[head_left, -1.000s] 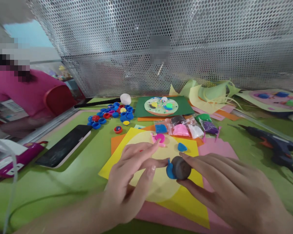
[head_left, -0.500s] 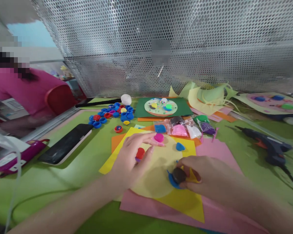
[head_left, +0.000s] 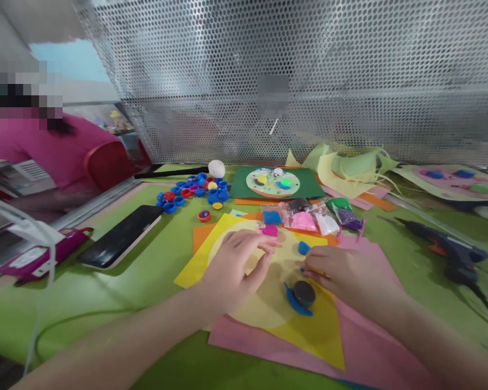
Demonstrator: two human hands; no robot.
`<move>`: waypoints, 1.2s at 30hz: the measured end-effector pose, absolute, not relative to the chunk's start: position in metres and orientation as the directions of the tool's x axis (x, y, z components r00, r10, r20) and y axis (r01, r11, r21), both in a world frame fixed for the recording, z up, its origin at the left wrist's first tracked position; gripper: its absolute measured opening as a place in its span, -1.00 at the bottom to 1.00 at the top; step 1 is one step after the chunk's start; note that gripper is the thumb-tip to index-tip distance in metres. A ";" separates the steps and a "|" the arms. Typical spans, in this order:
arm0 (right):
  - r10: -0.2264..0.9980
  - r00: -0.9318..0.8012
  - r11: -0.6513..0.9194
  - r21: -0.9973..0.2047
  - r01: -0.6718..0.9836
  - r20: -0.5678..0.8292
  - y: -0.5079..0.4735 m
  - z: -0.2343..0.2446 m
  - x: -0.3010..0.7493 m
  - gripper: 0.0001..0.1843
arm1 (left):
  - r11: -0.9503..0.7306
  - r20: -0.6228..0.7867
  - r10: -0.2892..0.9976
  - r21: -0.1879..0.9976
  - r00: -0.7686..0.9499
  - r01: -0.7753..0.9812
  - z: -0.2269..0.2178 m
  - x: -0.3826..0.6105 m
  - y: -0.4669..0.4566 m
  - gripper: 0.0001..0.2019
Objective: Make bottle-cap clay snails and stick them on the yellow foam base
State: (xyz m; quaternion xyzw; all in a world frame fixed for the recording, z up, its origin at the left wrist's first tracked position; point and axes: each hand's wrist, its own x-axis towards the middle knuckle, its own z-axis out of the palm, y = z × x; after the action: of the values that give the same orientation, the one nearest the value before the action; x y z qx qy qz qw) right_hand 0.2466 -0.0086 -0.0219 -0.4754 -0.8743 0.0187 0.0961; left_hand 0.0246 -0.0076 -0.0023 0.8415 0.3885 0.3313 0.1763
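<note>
A pale yellow paper circle (head_left: pixel 264 303) lies on a bright yellow sheet (head_left: pixel 323 341). My left hand (head_left: pixel 238 265) hovers over the circle's left side, thumb and fingers apart, with nothing seen between them. Beyond its fingertips sits a pink snail-like piece (head_left: pixel 270 231). My right hand (head_left: pixel 341 271) is pinched at the circle's right side, where a bit of blue (head_left: pixel 302 270) shows at the fingertips. Just past that hand is a blue lump (head_left: pixel 303 247). Nearer me, a dark brown disc (head_left: pixel 305 293) rests against a curved blue strip (head_left: pixel 296 304).
Blue and red bottle caps (head_left: pixel 195 188) cluster at the back left, near a phone (head_left: pixel 122 236). Bagged clay (head_left: pixel 303 221) lies behind the circle. A decorated disc (head_left: pixel 272 183) rests on green card. At right is a glue gun (head_left: pixel 451 249). A person (head_left: pixel 61 141) sits at left.
My right hand has let go of the brown disc and moved away from me, towards the blue lump. My left hand now covers the red piece. The view has shifted slightly.
</note>
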 end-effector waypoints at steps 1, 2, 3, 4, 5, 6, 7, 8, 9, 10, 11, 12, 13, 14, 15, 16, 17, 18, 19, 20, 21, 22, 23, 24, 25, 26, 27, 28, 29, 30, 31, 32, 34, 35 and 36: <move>0.823 -0.546 0.565 -0.126 0.816 0.157 -0.009 -0.022 0.245 -0.81 | -0.640 0.430 0.768 0.550 0.475 0.537 -0.003 0.025 -0.007 -0.77; 0.815 -0.556 0.577 -0.138 0.805 0.164 -0.010 -0.022 0.244 -0.80 | -0.650 0.446 0.760 0.541 0.473 0.533 -0.005 0.025 -0.007 -0.79; 0.812 -0.557 0.582 -0.154 0.799 0.177 -0.011 -0.022 0.243 -0.80 | -0.668 0.467 0.744 0.528 0.477 0.525 -0.007 0.025 -0.007 -0.80; 0.810 -0.552 0.582 -0.164 0.796 0.197 -0.012 -0.022 0.242 -0.80 | -0.692 0.491 0.722 0.510 0.487 0.511 -0.009 0.025 -0.006 -0.80; 0.816 -0.534 0.574 -0.196 0.795 0.222 -0.013 -0.021 0.241 -0.80 | -0.721 0.518 0.692 0.486 0.502 0.493 -0.012 0.026 -0.006 -0.77; 0.830 -0.501 0.555 -0.263 0.790 0.245 -0.015 -0.019 0.239 -0.80 | -0.754 0.546 0.656 0.456 0.521 0.472 -0.014 0.026 -0.006 -0.73; 0.853 -0.453 0.520 -0.368 0.771 0.258 -0.017 -0.018 0.237 -0.82 | -0.790 0.577 0.612 0.419 0.541 0.448 -0.016 0.027 -0.005 -0.67; 0.884 -0.391 0.468 -0.503 0.727 0.258 -0.019 -0.016 0.234 -0.83 | -0.825 0.611 0.563 0.377 0.556 0.422 -0.018 0.028 -0.006 -0.61; 0.915 -0.329 0.398 -0.644 0.653 0.232 -0.021 -0.015 0.231 -0.85 | -0.855 0.646 0.514 0.334 0.564 0.397 -0.020 0.029 -0.006 -0.58; 0.942 -0.279 0.319 -0.764 0.561 0.189 -0.023 -0.013 0.228 -0.85 | -0.879 0.680 0.468 0.294 0.565 0.375 -0.021 0.030 -0.007 -0.58; 0.958 -0.252 0.245 -0.848 0.470 0.137 -0.025 -0.012 0.226 -0.85 | -0.896 0.709 0.432 0.265 0.557 0.358 -0.021 0.030 -0.007 -0.58; 0.964 -0.251 0.185 -0.895 0.406 0.085 -0.026 -0.011 0.224 -0.84 | -0.904 0.732 0.410 0.247 0.544 0.349 -0.020 0.031 -0.008 -0.58; 0.964 -0.264 0.135 -0.922 0.362 0.038 -0.027 -0.010 0.222 -0.83 | -0.904 0.746 0.407 0.245 0.528 0.350 -0.019 0.032 -0.010 -0.59; 0.959 -0.284 0.093 -0.937 0.337 -0.007 -0.028 -0.009 0.221 -0.82 | -0.899 0.751 0.417 0.257 0.512 0.356 -0.018 0.032 -0.011 -0.59; 0.952 -0.302 0.058 -0.944 0.325 -0.045 -0.028 -0.009 0.221 -0.82 | -0.891 0.749 0.435 0.276 0.500 0.362 -0.017 0.033 -0.012 -0.58; 0.947 -0.311 0.031 -0.947 0.319 -0.074 -0.028 -0.009 0.221 -0.82 | -0.883 0.746 0.451 0.293 0.491 0.366 -0.016 0.033 -0.013 -0.55; 0.946 -0.310 0.014 -0.947 0.320 -0.091 -0.028 -0.010 0.222 -0.82 | -0.879 0.742 0.460 0.303 0.487 0.368 -0.016 0.033 -0.013 -0.53; 0.951 -0.297 0.011 -0.946 0.325 -0.090 -0.028 -0.011 0.222 -0.82 | -0.879 0.742 0.459 0.300 0.489 0.369 -0.015 0.033 -0.013 -0.50; 0.956 -0.281 0.017 -0.945 0.328 -0.080 -0.028 -0.012 0.222 -0.82 | -0.883 0.746 0.448 0.285 0.493 0.372 -0.015 0.032 -0.014 -0.48; 0.961 -0.268 0.026 -0.945 0.326 -0.066 -0.028 -0.013 0.222 -0.81 | -0.888 0.750 0.433 0.261 0.500 0.378 -0.016 0.032 -0.014 -0.47; 0.964 -0.260 0.033 -0.949 0.315 -0.053 -0.028 -0.015 0.222 -0.80 | -0.893 0.751 0.416 0.231 0.512 0.387 -0.016 0.032 -0.014 -0.46; 0.964 -0.260 0.030 -0.954 0.297 -0.050 -0.029 -0.016 0.222 -0.79 | -0.896 0.751 0.398 0.196 0.527 0.397 -0.016 0.031 -0.014 -0.47; 0.964 -0.261 0.020 -0.962 0.272 -0.054 -0.029 -0.017 0.221 -0.77 | -0.898 0.746 0.383 0.163 0.545 0.408 -0.016 0.031 -0.014 -0.48; 0.962 -0.266 0.002 -0.969 0.248 -0.066 -0.029 -0.017 0.221 -0.76 | -0.899 0.740 0.369 0.131 0.562 0.418 -0.016 0.031 -0.015 -0.50; 0.959 -0.273 -0.018 -0.973 0.231 -0.082 -0.029 -0.018 0.221 -0.75 | -0.898 0.736 0.358 0.103 0.575 0.428 -0.016 0.030 -0.015 -0.53; 0.955 -0.279 -0.032 -0.974 0.223 -0.096 -0.029 -0.018 0.221 -0.74 | -0.895 0.733 0.352 0.081 0.582 0.439 -0.016 0.030 -0.016 -0.55; 0.952 -0.287 -0.040 -0.974 0.222 -0.105 -0.029 -0.018 0.222 -0.73 | -0.890 0.731 0.352 0.067 0.585 0.452 -0.015 0.030 -0.016 -0.58; 0.949 -0.295 -0.042 -0.974 0.225 -0.110 -0.029 -0.019 0.222 -0.73 | -0.884 0.731 0.355 0.060 0.583 0.463 -0.015 0.030 -0.016 -0.59; 0.948 -0.299 -0.039 -0.973 0.226 -0.107 -0.029 -0.019 0.222 -0.73 | -0.881 0.733 0.356 0.055 0.580 0.471 -0.014 0.030 -0.017 -0.60; 0.948 -0.301 -0.036 -0.973 0.228 -0.105 -0.028 -0.020 0.222 -0.73 | -0.879 0.736 0.353 0.049 0.578 0.475 -0.014 0.030 -0.017 -0.59; 0.947 -0.303 -0.035 -0.973 0.226 -0.104 -0.028 -0.021 0.222 -0.73 | -0.879 0.739 0.348 0.043 0.576 0.475 -0.013 0.030 -0.017 -0.58; 0.944 -0.312 -0.040 -0.973 0.226 -0.111 -0.027 -0.023 0.222 -0.73 | -0.882 0.743 0.338 0.034 0.578 0.471 -0.012 0.030 -0.017 -0.56; 0.932 -0.336 -0.059 -0.971 0.230 -0.136 -0.026 -0.026 0.222 -0.70 | -0.890 0.755 0.303 0.007 0.582 0.455 -0.011 0.029 -0.017 -0.51; 0.927 -0.344 -0.069 -0.969 0.235 -0.149 -0.025 -0.027 0.222 -0.69 | -0.895 0.760 0.281 -0.013 0.586 0.446 -0.010 0.028 -0.017 -0.49; 0.923 -0.350 -0.074 -0.967 0.243 -0.158 -0.025 -0.028 0.223 -0.68 | -0.898 0.766 0.257 -0.037 0.589 0.439 -0.010 0.028 -0.018 -0.48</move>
State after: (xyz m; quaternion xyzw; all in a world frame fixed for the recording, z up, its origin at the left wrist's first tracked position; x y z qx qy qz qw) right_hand 0.2227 -0.0254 -0.0275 -0.4801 -0.6074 0.5535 0.3071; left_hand 0.0278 -0.0178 -0.0097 0.8844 0.1966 0.4082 -0.1115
